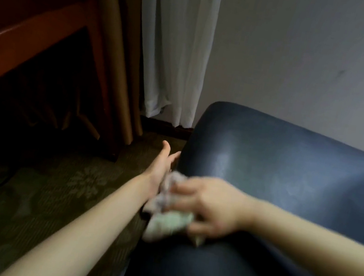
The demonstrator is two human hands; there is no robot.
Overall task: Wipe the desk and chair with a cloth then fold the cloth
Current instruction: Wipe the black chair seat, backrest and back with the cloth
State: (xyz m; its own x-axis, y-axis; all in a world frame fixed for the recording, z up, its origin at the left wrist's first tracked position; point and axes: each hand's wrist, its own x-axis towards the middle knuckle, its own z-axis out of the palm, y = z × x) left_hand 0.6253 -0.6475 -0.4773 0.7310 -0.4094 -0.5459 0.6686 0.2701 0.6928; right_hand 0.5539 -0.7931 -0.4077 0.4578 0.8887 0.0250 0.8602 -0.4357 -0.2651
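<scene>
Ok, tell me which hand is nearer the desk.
Left. The left hand lies at the edge of the chair, on the desk side; the right hand grips the cloth on it, farther off.

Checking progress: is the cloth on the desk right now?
No, the right hand holds the cloth against the dark blue chair, apart from the desk.

R hand [210,206], cloth [169,223] blurred; chair [292,169] cropped

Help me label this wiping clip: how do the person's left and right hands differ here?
The left hand is stretched out, fingers straight, touching the dark blue armchair at its edge and holding nothing; the right hand holds a bunched cloth against the armchair. The left hand looks fairly sharp; the right hand is blurred. Both are bare and close together by the armchair.
</scene>
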